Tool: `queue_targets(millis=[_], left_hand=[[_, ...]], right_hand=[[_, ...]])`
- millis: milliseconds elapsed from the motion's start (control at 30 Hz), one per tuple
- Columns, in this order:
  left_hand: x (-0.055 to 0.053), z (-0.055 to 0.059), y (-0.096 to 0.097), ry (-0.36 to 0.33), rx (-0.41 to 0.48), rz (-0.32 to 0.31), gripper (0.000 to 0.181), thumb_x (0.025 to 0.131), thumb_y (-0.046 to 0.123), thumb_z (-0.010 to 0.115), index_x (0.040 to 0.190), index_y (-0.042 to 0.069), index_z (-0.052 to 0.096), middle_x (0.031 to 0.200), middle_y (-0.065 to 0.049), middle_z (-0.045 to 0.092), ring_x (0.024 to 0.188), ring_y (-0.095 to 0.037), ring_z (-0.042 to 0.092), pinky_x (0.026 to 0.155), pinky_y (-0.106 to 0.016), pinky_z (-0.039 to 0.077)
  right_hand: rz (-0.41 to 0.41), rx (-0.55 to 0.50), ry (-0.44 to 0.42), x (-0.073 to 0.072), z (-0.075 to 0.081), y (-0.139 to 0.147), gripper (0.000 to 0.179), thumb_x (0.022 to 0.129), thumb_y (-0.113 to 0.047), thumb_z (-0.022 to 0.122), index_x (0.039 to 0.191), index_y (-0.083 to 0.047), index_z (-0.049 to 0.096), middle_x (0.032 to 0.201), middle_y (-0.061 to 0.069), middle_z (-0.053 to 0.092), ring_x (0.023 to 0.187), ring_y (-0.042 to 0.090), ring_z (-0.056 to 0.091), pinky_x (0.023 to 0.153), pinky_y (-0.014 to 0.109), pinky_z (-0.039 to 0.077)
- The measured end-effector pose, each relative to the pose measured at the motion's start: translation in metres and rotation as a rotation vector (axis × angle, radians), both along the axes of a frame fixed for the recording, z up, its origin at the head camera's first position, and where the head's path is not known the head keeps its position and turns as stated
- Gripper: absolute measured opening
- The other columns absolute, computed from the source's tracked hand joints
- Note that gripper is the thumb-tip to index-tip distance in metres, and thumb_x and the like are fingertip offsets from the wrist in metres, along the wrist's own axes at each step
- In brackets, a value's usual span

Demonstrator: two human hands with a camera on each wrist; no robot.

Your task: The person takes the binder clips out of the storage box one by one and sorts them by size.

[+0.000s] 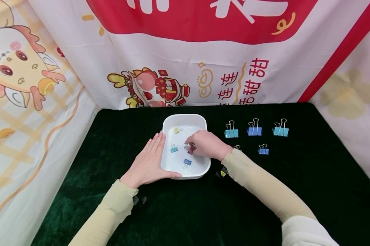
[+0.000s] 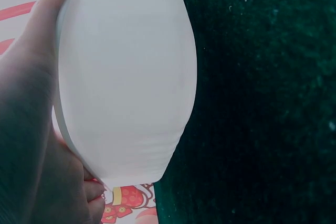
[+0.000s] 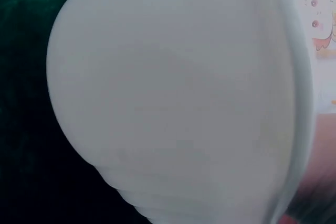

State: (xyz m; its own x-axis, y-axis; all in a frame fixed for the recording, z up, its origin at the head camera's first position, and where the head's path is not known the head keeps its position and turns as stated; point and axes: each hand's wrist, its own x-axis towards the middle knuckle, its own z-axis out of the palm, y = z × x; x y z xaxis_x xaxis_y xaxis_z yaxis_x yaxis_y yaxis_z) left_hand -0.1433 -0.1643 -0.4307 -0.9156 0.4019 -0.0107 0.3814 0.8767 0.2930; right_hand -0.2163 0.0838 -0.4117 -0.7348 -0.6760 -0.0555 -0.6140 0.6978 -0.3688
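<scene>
A white plastic tray (image 1: 185, 118) holds several small binder clips. Against its left side rests my left hand (image 1: 148, 164), fingers straight along the wall and thumb at the near rim. My right hand (image 1: 206, 143) reaches in over the right rim and pinches a dark red binder clip (image 1: 190, 150), partly hidden by the fingers. Around it lie a yellow clip (image 1: 177, 130), a light blue clip (image 1: 174, 148) and a blue clip (image 1: 187, 162). The tray's outer wall fills much of the left wrist view (image 2: 126, 77) and the right wrist view (image 3: 168, 98).
Right of the tray, a back row has a teal clip (image 1: 231, 133), a larger blue clip (image 1: 255, 131) and another teal clip (image 1: 281, 131). In front stands a smaller blue clip (image 1: 263, 150); one more clip (image 1: 237, 147) is mostly hidden behind my right wrist. Dark green cloth (image 1: 185, 212) covers the table.
</scene>
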Motion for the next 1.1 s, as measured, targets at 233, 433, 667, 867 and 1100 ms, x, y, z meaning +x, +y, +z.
queue_targets(millis=[233, 433, 667, 867, 1100], left_hand=[[0.000, 0.001, 0.000, -0.001, -0.003, -0.003, 0.142, 0.065, 0.098, 0.051, 0.164, 0.008, 0.005, 0.170, -0.005, -0.001, 0.155, -0.021, -0.001, 0.123, -0.045, 0.008], [0.001, 0.001, 0.000, -0.006, -0.006, 0.002, 0.141, 0.066, 0.099, 0.051, 0.164, 0.010, 0.004, 0.170, -0.004, -0.002, 0.155, -0.021, -0.001, 0.123, -0.045, 0.007], [0.000, 0.000, 0.000, -0.002, -0.003, 0.000, 0.141, 0.066, 0.098, 0.052, 0.164, 0.009, 0.004, 0.170, -0.004, -0.002, 0.155, -0.021, -0.001, 0.123, -0.045, 0.008], [0.001, 0.001, 0.001, -0.001, 0.004, 0.003, 0.140, 0.067, 0.095, 0.057, 0.164, 0.008, 0.005, 0.170, -0.005, -0.002, 0.155, -0.022, 0.000, 0.123, -0.046, 0.008], [-0.001, -0.001, 0.000, -0.002, 0.001, 0.005, 0.141, 0.065, 0.097, 0.054, 0.164, 0.009, 0.006, 0.170, -0.004, -0.001, 0.155, -0.021, -0.001, 0.123, -0.046, 0.009]], right_hand=[[0.018, 0.014, -0.011, 0.001, 0.000, 0.000, 0.015, 0.087, -0.015, 0.083, 0.101, -0.016, 0.081, 0.092, -0.006, 0.074, 0.079, 0.004, 0.062, 0.079, 0.024, 0.055], [0.045, -0.053, -0.007, 0.000, -0.001, 0.001, 0.007, 0.086, -0.012, 0.083, 0.084, -0.018, 0.080, 0.083, -0.011, 0.071, 0.079, 0.003, 0.062, 0.078, 0.021, 0.053], [0.039, -0.060, -0.010, 0.000, -0.003, 0.002, 0.005, 0.087, -0.017, 0.084, 0.084, -0.019, 0.080, 0.089, -0.011, 0.073, 0.082, 0.001, 0.062, 0.081, 0.019, 0.052], [-0.002, -0.123, -0.053, 0.000, 0.000, 0.005, 0.010, 0.087, -0.020, 0.084, 0.095, -0.016, 0.078, 0.091, -0.007, 0.073, 0.086, 0.007, 0.065, 0.078, 0.023, 0.055], [-0.038, -0.223, -0.058, -0.002, 0.015, 0.013, 0.023, 0.087, -0.026, 0.084, 0.106, -0.014, 0.078, 0.098, -0.005, 0.073, 0.090, 0.011, 0.067, 0.078, 0.025, 0.057]])
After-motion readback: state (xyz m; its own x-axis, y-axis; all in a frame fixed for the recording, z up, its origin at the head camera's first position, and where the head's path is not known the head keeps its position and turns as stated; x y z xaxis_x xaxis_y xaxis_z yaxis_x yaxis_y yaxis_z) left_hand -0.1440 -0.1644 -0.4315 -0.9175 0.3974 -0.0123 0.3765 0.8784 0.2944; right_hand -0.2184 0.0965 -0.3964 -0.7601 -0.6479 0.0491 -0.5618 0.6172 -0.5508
